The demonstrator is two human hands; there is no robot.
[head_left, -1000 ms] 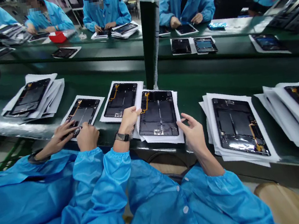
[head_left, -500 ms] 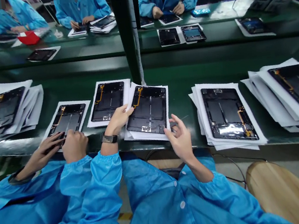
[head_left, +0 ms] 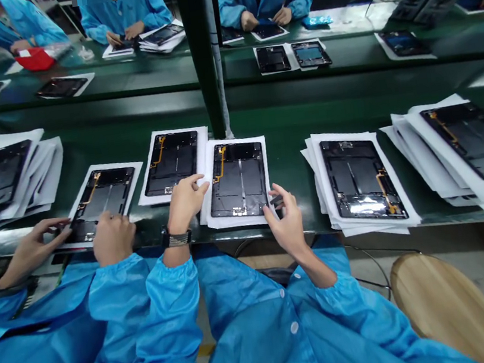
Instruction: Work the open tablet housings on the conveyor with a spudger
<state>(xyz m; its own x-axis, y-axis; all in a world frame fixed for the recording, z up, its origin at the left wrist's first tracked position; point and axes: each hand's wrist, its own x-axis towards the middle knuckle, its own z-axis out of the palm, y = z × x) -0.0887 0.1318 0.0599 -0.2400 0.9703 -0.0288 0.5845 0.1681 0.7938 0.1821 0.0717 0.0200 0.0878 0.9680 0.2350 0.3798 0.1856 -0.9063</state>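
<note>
In front of me an opened tablet [head_left: 238,179] with its black inside and orange flex cable lies on white paper sheets [head_left: 266,217]. My left hand [head_left: 187,201], with a watch on the wrist, is at the left edge of those sheets, its fingers loosely bent and apart, off the tablet. My right hand [head_left: 287,220] is at the tablet's lower right corner, its thumb near the edge. Between its fingers is a small dark tool [head_left: 276,200], mostly hidden. Just left lies another opened tablet [head_left: 171,162] on paper, partly behind my left hand.
A co-worker's hands [head_left: 114,235] work on a tablet [head_left: 111,194] to my left. Paper stacks with a tablet [head_left: 361,180] stand to the right, another stack [head_left: 461,174] beyond. A green post [head_left: 202,61] rises behind the bench. A wooden stool [head_left: 443,303] stands lower right.
The tablet before me has turned slightly and lies straighter on its paper. My left hand has drawn back left from its edge. The co-worker's left hand has shifted left.
</note>
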